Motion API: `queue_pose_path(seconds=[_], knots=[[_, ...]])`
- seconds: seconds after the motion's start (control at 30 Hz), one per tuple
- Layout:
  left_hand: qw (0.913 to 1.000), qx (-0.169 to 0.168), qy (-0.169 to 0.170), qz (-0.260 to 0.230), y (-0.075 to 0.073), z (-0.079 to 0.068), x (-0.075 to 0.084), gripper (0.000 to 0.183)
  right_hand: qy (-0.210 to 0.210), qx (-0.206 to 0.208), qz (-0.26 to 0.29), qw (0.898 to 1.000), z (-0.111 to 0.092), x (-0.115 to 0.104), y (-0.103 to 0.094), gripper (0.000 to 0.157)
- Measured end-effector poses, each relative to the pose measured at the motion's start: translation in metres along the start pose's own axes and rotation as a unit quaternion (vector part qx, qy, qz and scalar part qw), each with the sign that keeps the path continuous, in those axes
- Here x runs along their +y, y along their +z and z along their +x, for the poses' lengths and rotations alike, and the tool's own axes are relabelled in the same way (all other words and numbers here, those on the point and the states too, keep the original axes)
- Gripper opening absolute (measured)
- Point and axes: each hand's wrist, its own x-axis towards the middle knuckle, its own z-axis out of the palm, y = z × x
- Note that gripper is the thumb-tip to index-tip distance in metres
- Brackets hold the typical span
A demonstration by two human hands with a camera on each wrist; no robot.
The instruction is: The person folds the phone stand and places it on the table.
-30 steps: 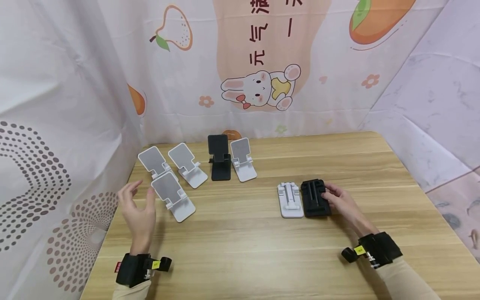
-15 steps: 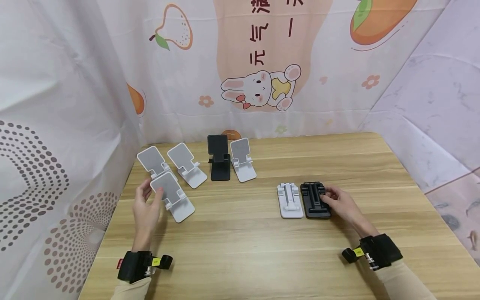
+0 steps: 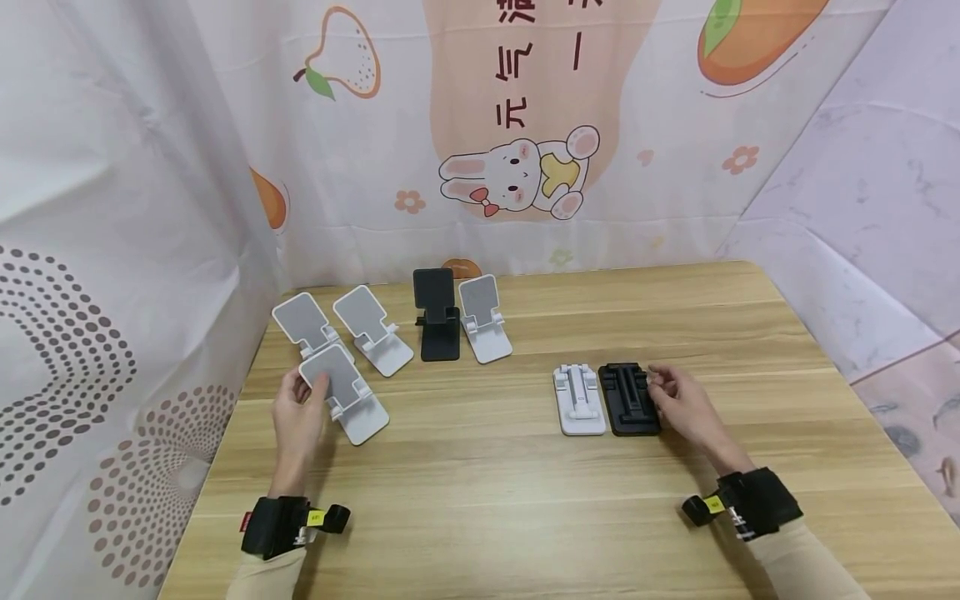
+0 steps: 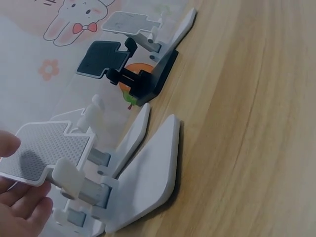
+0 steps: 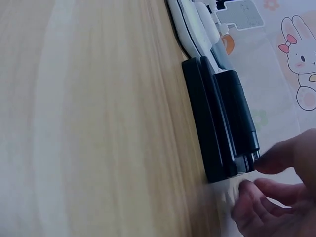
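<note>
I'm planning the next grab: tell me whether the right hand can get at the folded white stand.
Likely yes: the folded black stand lies between the right hand and the folded white stand, but it lies flat and nothing covers the white one, so reaching across looks free.

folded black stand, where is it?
Head view, right of centre on the table: the folded black stand lies between the folded white stand, on its left, and the right hand.

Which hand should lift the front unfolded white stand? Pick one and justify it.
Probably the left hand: it pinches the front white stand by its upper plate. The right hand is farther off, beside the folded black stand.
</note>
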Motion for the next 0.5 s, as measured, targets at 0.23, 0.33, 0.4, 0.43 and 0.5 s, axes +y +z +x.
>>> queue_pose_path(seconds=[0.23, 0.33, 0.4, 0.43, 0.5], knots=[[0.9989, 0.035, -0.01, -0.029, 0.005, 0.002, 0.001, 0.037, -0.031, 0.087, -0.009, 0.996, -0.001, -0.005, 0.001, 0.041], [0.998, 0.046, -0.011, -0.042, 0.006, 0.002, 0.001, 0.035, -0.054, 0.121, -0.006, 0.991, -0.002, -0.011, 0.003, 0.038], [0.9974, 0.052, -0.013, -0.048, 0.007, 0.002, 0.002, 0.033, -0.068, 0.138, 0.0, 0.988, -0.003, -0.016, 0.005, 0.036], [0.997, 0.056, -0.012, -0.052, 0.008, 0.002, 0.002, 0.033, -0.074, 0.143, 0.004, 0.987, -0.003, -0.018, 0.006, 0.035], [0.9962, 0.061, -0.014, -0.061, 0.009, 0.0, 0.003, 0.031, -0.087, 0.149, 0.013, 0.985, -0.003, -0.022, 0.009, 0.034]])
